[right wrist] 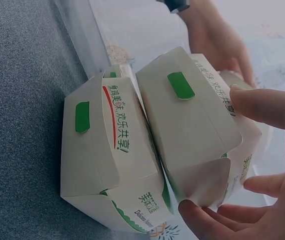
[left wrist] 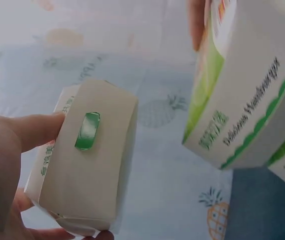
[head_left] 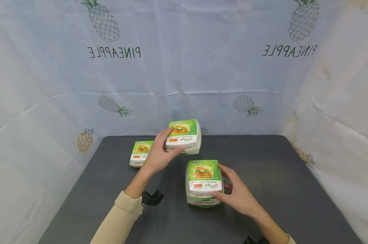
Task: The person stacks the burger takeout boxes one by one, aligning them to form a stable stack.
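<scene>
My left hand [head_left: 160, 154] holds a green and white burger box [head_left: 185, 137] up near the back of the table, thumb on one side and fingers round the other. In the left wrist view that box [left wrist: 90, 165] turns its side with a green tab toward the camera. Two more burger boxes are stacked nearer the front. My right hand [head_left: 237, 193] grips the upper box [head_left: 203, 174] at its right side, thumb at the near edge. Beneath it lies the lower box [head_left: 203, 202], resting on the table; the right wrist view shows both boxes' tabbed sides.
Another burger box [head_left: 139, 154] sits at the table's back left, partly hidden behind my left hand. The dark grey table [head_left: 275, 176] ends at a white cloth [head_left: 202, 67] printed with pineapples, hanging behind and at both sides.
</scene>
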A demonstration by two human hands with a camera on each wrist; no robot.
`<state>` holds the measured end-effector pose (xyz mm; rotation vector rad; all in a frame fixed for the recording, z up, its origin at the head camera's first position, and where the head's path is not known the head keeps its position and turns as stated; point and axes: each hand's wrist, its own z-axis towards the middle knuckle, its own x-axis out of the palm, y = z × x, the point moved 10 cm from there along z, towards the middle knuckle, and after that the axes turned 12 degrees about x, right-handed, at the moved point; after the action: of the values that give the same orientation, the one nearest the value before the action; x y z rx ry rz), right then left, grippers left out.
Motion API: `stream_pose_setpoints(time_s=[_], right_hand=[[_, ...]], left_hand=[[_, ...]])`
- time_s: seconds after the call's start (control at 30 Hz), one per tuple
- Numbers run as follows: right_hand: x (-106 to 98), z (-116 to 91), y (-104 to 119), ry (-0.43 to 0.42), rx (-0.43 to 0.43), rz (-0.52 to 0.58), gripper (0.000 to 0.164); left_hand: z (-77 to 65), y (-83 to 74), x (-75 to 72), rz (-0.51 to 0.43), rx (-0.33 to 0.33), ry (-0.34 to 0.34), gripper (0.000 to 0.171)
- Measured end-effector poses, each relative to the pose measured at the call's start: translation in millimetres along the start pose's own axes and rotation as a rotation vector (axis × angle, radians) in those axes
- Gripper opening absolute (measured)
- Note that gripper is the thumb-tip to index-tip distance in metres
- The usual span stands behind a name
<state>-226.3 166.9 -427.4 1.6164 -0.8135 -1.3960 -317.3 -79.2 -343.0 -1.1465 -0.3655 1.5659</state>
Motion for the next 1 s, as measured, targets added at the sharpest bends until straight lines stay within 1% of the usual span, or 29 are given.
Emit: stream_pose_setpoints(time_s=[0.2, 0.3, 0.43, 0.63, 0.77, 0.83, 1.0], right_hand=[[-0.8, -0.2, 1.2, -0.011, -0.018, -0.010, 0.093], [-1.8, -0.1, 1.2, -0.013, -0.023, -0.006, 0.092], [-2.2, 0.5, 0.8, -0.011, -0.030, -0.001, 0.091], [-1.6, 0.3, -1.2, -0.013, -0.016, -0.004, 0.091], [-1.3, 0.4, -1.4, -0.015, 0.001, -0.004, 0.092], [-1.1, 0.5, -1.0, -0.013, 0.003, -0.005, 0.092], [-1.1, 0.3, -0.1, -0.014, 0.000, -0.007, 0.092]], left_hand=[[-3.8, -20.9, 2.3, 0.001, 0.047, 0.005, 0.082], [-7.1, -28.1, 4.9, -0.006, 0.065, 0.014, 0.082], [-12.8, -34.1, 9.8, -0.021, 0.077, 0.036, 0.082], [-22.8, -39.1, 18.0, -0.024, 0.090, 0.059, 0.079], [-29.3, -40.8, 25.9, -0.068, 0.099, 0.082, 0.079], [-32.1, -40.9, 29.7, -0.084, 0.098, 0.094, 0.079], [-38.2, -38.7, 36.5, -0.078, 0.096, 0.112, 0.080]])
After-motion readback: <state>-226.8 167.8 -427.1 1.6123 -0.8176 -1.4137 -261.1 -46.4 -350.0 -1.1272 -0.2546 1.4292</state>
